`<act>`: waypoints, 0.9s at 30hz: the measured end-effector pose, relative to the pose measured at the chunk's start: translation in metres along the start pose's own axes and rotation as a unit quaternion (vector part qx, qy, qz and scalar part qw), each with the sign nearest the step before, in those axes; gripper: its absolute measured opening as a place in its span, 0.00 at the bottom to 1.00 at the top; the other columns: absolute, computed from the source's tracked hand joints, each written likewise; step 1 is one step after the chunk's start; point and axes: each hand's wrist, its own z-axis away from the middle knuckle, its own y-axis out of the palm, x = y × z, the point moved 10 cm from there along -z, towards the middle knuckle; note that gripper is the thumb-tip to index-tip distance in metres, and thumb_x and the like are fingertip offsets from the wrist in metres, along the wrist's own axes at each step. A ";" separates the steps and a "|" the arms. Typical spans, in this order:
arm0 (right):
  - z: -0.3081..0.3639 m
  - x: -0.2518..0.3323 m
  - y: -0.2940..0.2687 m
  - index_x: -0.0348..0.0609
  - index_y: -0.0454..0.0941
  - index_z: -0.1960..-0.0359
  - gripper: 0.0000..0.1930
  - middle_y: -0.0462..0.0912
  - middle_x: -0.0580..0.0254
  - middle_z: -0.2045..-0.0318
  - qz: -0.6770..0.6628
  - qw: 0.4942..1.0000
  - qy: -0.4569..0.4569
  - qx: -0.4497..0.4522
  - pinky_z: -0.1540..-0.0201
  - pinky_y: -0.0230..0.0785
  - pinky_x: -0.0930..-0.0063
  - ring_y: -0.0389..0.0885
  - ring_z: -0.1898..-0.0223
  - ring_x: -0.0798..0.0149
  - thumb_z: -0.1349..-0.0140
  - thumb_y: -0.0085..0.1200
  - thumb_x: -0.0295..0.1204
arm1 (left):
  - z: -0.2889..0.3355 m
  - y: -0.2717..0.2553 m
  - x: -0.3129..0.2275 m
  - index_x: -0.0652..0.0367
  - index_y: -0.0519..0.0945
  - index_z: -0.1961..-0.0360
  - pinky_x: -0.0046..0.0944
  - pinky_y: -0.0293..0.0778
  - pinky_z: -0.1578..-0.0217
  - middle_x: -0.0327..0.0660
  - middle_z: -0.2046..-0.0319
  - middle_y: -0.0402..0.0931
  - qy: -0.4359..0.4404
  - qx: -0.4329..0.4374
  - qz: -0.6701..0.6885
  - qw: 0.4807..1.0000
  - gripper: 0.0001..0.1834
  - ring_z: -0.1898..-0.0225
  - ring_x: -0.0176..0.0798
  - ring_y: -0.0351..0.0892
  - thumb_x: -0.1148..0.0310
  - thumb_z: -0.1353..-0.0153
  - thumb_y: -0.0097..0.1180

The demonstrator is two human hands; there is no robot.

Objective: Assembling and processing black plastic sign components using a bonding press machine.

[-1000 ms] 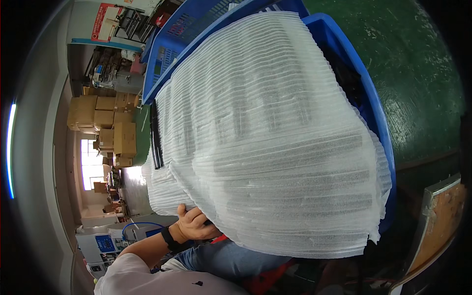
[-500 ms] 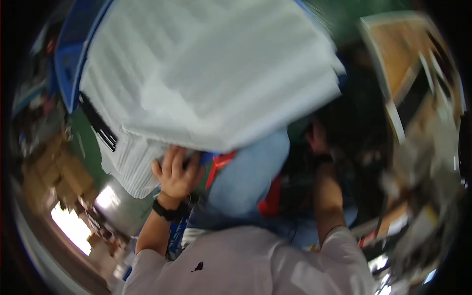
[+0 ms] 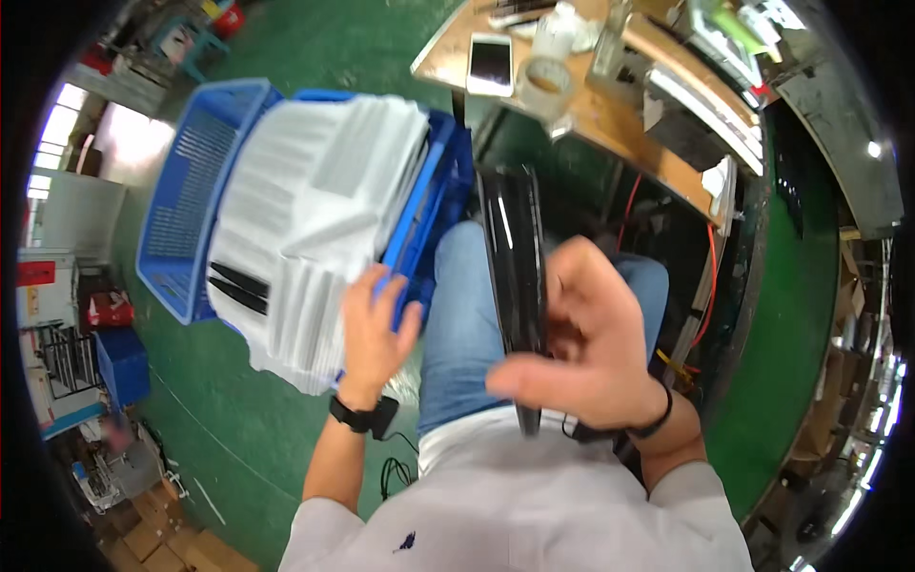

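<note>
My right hand (image 3: 600, 343) holds a long, glossy black tapered piece (image 3: 515, 257) upright in front of my lap, thumb on the near side and fingers curled behind. My left hand (image 3: 375, 329) has its fingers spread at the near right edge of a stack of white foam sheets (image 3: 305, 181). Whether its fingertips press on the sheets or the crate rim cannot be told. The sheets lie over a blue plastic crate (image 3: 416, 214) left of my knees. Dark, narrow pieces (image 3: 238, 288) show at the sheets' near left edge.
A blue perforated basket (image 3: 193, 186) stands tilted against the crate's left side. On the wooden workbench (image 3: 620, 129) at the far right are a phone (image 3: 490, 65), a tape roll (image 3: 546, 84) and bottles. A red cable (image 3: 710, 286) hangs below it.
My view has swung, so the foam sheets now appear farther off and left. My right hand has come up from low beside my leg with the black piece. My left hand stays beside the sheets.
</note>
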 end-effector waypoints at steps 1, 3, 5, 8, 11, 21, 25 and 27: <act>0.019 0.021 0.014 0.47 0.66 0.53 0.29 0.78 0.72 0.63 0.016 0.998 -0.049 0.025 0.68 0.60 0.85 0.71 0.67 0.84 0.45 0.79 0.20 | -0.001 0.009 -0.013 0.58 0.81 0.42 0.60 0.68 0.36 0.53 0.37 0.74 0.016 0.044 0.040 0.998 0.26 0.35 0.61 0.73 0.68 0.42 0.72; 0.045 0.045 0.030 0.46 0.66 0.53 0.30 0.78 0.72 0.62 0.042 0.990 -0.120 0.061 0.68 0.60 0.85 0.71 0.67 0.83 0.46 0.79 0.19 | -0.002 0.018 -0.036 0.58 0.81 0.42 0.58 0.70 0.37 0.54 0.37 0.74 0.033 0.076 0.066 0.994 0.25 0.36 0.61 0.73 0.68 0.41 0.71; 0.065 0.048 0.030 0.46 0.66 0.54 0.29 0.77 0.73 0.64 0.026 0.992 -0.116 0.029 0.69 0.59 0.85 0.70 0.67 0.84 0.45 0.79 0.20 | 0.008 0.034 -0.068 0.59 0.82 0.44 0.57 0.71 0.38 0.54 0.39 0.76 0.081 0.166 0.078 0.980 0.22 0.39 0.62 0.76 0.68 0.39 0.71; 0.067 0.040 0.010 0.46 0.67 0.55 0.27 0.77 0.74 0.65 0.037 0.993 -0.110 -0.022 0.69 0.60 0.85 0.70 0.67 0.84 0.44 0.78 0.21 | 0.011 0.017 -0.104 0.59 0.82 0.42 0.54 0.73 0.40 0.54 0.42 0.78 0.124 0.129 0.145 0.973 0.22 0.43 0.61 0.79 0.66 0.36 0.70; 0.050 0.018 -0.013 0.45 0.67 0.57 0.24 0.77 0.73 0.67 0.059 0.991 -0.102 -0.065 0.70 0.61 0.84 0.71 0.69 0.84 0.41 0.76 0.22 | 0.012 0.001 -0.123 0.58 0.81 0.40 0.51 0.75 0.42 0.52 0.45 0.80 0.093 0.133 0.234 0.959 0.22 0.46 0.58 0.81 0.64 0.32 0.67; 0.007 -0.063 -0.063 0.42 0.71 0.62 0.13 0.79 0.71 0.72 0.209 0.972 -0.013 -0.105 0.77 0.65 0.79 0.74 0.78 0.79 0.31 0.68 0.27 | -0.003 0.027 -0.137 0.57 0.76 0.37 0.42 0.76 0.64 0.35 0.61 0.79 -0.190 0.115 0.590 0.776 0.28 0.67 0.35 0.77 0.45 0.16 0.37; -0.006 -0.149 -0.064 0.38 0.77 0.56 0.13 0.82 0.66 0.69 0.106 0.986 0.084 0.100 0.76 0.68 0.78 0.77 0.77 0.76 0.24 0.59 0.37 | 0.006 0.076 -0.077 0.58 0.78 0.50 0.44 0.72 0.70 0.36 0.70 0.76 -0.267 0.158 0.468 0.828 0.25 0.73 0.35 0.73 0.45 0.17 0.44; -0.012 -0.191 -0.085 0.37 0.80 0.50 0.17 0.84 0.62 0.66 0.057 0.974 0.152 0.157 0.74 0.70 0.78 0.78 0.74 0.75 0.21 0.55 0.41 | 0.015 0.087 -0.053 0.58 0.77 0.54 0.45 0.72 0.70 0.39 0.71 0.76 -0.250 0.134 0.379 0.881 0.24 0.74 0.39 0.74 0.45 0.18 0.46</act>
